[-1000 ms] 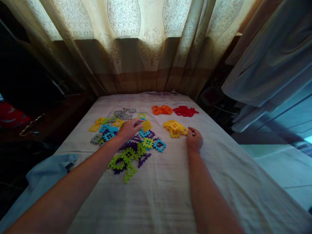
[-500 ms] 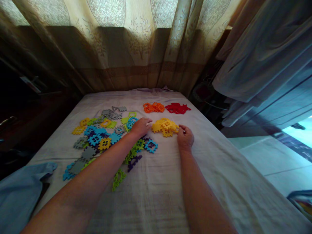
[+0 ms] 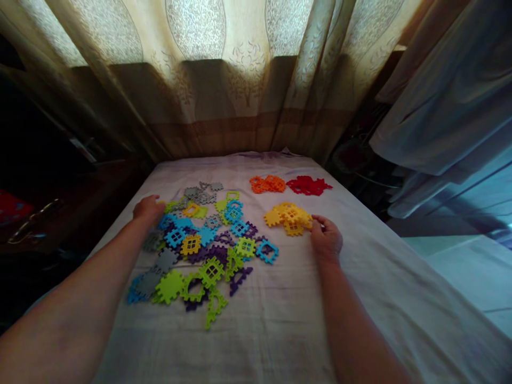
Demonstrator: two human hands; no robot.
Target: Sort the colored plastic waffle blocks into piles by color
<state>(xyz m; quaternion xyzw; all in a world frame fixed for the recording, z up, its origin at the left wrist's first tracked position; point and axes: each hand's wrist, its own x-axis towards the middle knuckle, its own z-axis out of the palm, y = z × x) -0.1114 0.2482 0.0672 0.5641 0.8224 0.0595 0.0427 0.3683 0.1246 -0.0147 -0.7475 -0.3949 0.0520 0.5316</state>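
Note:
My left hand [image 3: 148, 209] is at the far left edge of a mixed pile of toothed plastic building tiles. Its fingers are closed on a yellow tile [image 3: 161, 204], mostly hidden behind them. Blue tiles [image 3: 175, 237], grey tiles [image 3: 166, 260], green tiles [image 3: 211, 272] and purple tiles [image 3: 241, 279] lie overlapped in that pile. On the right, my right hand [image 3: 327, 238] rests on the sheet with bent fingers pinching the edge of a small heap of yellow tiles [image 3: 288, 216]. Another yellow tile [image 3: 191, 245] with a window pattern lies among the blue ones.
Orange pieces [image 3: 268, 184] and red pieces [image 3: 309, 185] form separate heaps near the far edge of the sheet-covered surface [image 3: 280, 320]. Behind it hangs a patterned curtain [image 3: 248, 80]. Pale cloth [image 3: 440, 117] hangs at the right.
My left hand has moved from beside the yellow heap leftward across the pile to its far left side. My right hand stays at the yellow heap. The view has shifted left.

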